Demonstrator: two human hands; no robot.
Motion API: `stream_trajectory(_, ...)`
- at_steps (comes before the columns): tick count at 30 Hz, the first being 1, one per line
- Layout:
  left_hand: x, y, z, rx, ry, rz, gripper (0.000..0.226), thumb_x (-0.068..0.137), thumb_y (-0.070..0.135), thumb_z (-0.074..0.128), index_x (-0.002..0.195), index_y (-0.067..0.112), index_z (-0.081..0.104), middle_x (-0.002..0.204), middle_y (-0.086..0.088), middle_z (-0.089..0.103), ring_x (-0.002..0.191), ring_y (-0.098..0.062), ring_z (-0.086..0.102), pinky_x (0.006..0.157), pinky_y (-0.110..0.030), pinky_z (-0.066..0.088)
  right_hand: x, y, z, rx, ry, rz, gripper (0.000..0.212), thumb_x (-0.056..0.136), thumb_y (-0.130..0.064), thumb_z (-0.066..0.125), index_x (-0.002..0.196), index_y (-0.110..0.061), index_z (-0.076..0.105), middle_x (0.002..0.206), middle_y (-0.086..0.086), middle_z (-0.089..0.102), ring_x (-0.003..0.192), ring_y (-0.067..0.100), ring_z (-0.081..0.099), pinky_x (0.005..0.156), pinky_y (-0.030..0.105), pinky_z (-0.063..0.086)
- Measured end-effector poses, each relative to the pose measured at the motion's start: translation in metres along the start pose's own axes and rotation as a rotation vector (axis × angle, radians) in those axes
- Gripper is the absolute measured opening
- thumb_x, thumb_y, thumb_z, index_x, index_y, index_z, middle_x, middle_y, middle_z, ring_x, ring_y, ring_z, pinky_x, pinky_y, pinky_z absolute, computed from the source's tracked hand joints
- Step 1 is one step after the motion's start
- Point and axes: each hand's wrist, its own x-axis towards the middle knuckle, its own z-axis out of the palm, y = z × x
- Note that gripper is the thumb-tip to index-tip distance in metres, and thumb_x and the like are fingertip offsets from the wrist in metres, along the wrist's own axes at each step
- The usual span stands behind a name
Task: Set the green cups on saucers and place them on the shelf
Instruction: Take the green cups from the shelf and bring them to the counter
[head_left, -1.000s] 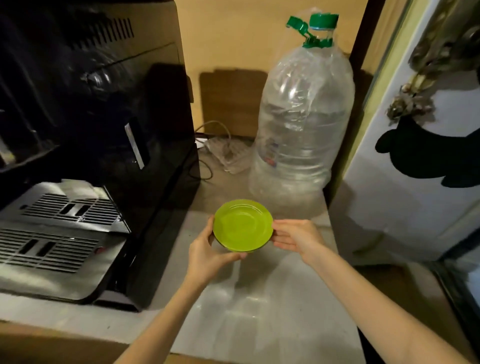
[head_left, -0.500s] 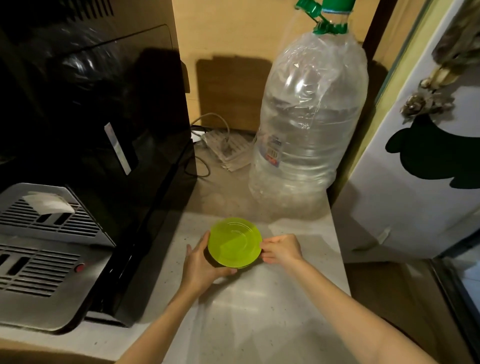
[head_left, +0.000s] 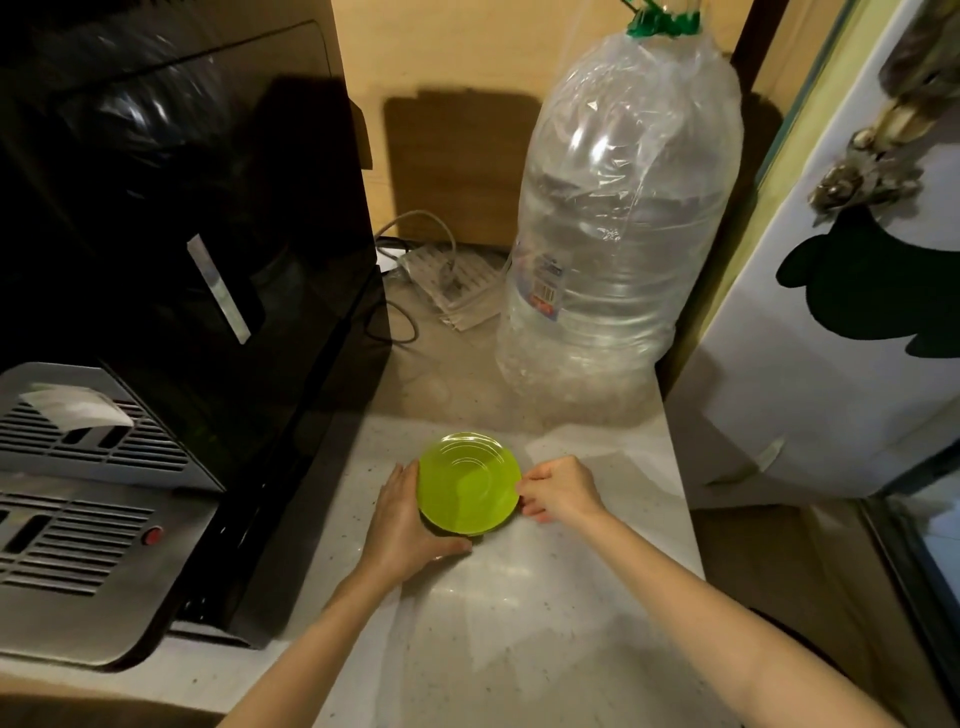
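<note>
A green saucer (head_left: 469, 483) lies low over the pale speckled counter (head_left: 545, 613), held between both hands. My left hand (head_left: 402, 525) cups its left and near rim, thumb under the front edge. My right hand (head_left: 558, 488) pinches the right rim with curled fingers. Whether the saucer rests on the counter or hovers just above it is not clear. No green cup is in view.
A black coffee machine (head_left: 208, 260) with a steel drip grille (head_left: 78, 493) fills the left. A large clear water bottle (head_left: 618, 234) wrapped in plastic stands behind the saucer, a power strip (head_left: 452, 286) with cables beside it. A white fridge (head_left: 831, 338) bounds the right.
Both hands have lowered the saucer from above the counter down to its surface, and it has tilted level. The view has moved closer and lower.
</note>
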Motion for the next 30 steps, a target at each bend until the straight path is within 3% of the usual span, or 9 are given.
stream_trajectory(2,0.006,0.012,-0.008,0.154,-0.088,0.036,0.118,0.045,0.05,0.082,0.14,0.017,0.021,0.153,-0.011,0.019,0.142,-0.029,0.012,0.115,-0.042,0.017,-0.007,-0.012,-0.009,-0.106,-0.049,-0.018,0.027,0.078,-0.016,0.065,0.098,0.002,0.067,0.078,0.014,0.063,0.068,0.022,0.059,0.055,0.028,0.049)
stream_trajectory(4,0.015,0.032,-0.022,0.169,-0.179,0.059,0.104,0.052,0.047,0.081,0.138,0.022,0.029,0.155,-0.011,0.016,0.142,-0.026,0.015,0.113,-0.036,0.018,-0.013,-0.03,-0.024,-0.056,-0.085,-0.046,0.033,0.08,-0.014,0.063,0.109,0.0,0.06,0.087,0.013,0.06,0.077,0.02,0.057,0.053,0.026,0.045)
stream_trajectory(7,0.032,0.076,-0.055,-0.119,-0.335,0.064,0.069,0.068,0.033,0.076,0.128,0.017,0.048,0.139,-0.011,0.048,0.118,-0.018,0.051,0.094,-0.023,0.042,-0.028,-0.068,-0.058,0.096,-0.119,-0.116,0.039,0.084,-0.01,0.059,0.121,-0.005,0.05,0.098,0.01,0.063,0.082,0.02,0.062,0.055,0.023,0.046)
stream_trajectory(9,0.042,0.115,-0.079,-0.264,-0.402,0.08,0.051,0.076,0.033,0.067,0.121,0.014,0.054,0.121,-0.008,0.063,0.097,-0.014,0.063,0.079,-0.021,0.048,-0.039,-0.095,-0.084,0.123,-0.122,-0.187,0.037,0.085,-0.008,0.058,0.121,-0.007,0.05,0.103,0.012,0.066,0.089,0.025,0.067,0.063,0.027,0.052)
stream_trajectory(14,0.066,0.215,-0.14,-0.35,-0.502,0.138,0.035,0.082,0.05,0.051,0.097,0.023,0.066,0.086,0.006,0.074,0.079,-0.011,0.07,0.079,-0.03,0.047,-0.067,-0.157,-0.151,0.177,-0.077,-0.375,0.032,0.084,-0.008,0.058,0.116,-0.011,0.055,0.095,0.007,0.068,0.082,0.017,0.068,0.068,0.032,0.057)
stream_trajectory(19,0.077,0.296,-0.187,-0.431,-0.595,0.203,0.045,0.082,0.048,0.051,0.111,0.013,0.053,0.096,-0.008,0.07,0.079,-0.019,0.069,0.077,-0.033,0.05,-0.095,-0.214,-0.209,0.159,-0.008,-0.53,0.024,0.083,-0.011,0.06,0.107,-0.016,0.059,0.094,0.006,0.07,0.079,0.014,0.072,0.062,0.028,0.06)
stream_trajectory(25,0.073,0.375,-0.24,-0.454,-0.664,0.361,0.06,0.066,0.052,0.056,0.11,0.011,0.055,0.097,-0.011,0.071,0.083,-0.023,0.069,0.076,-0.034,0.052,-0.129,-0.277,-0.258,0.054,0.13,-0.709,0.017,0.083,-0.015,0.06,0.097,-0.024,0.057,0.091,0.003,0.07,0.079,0.014,0.071,0.066,0.029,0.06)
stream_trajectory(30,0.062,0.434,-0.293,-0.378,-0.571,0.502,0.063,0.069,0.053,0.061,0.117,0.015,0.05,0.096,-0.005,0.075,0.091,-0.023,0.07,0.07,-0.031,0.058,-0.165,-0.328,-0.293,-0.106,0.234,-0.845,0.031,0.085,-0.017,0.058,0.116,-0.017,0.054,0.101,0.008,0.068,0.085,0.016,0.069,0.058,0.022,0.057)
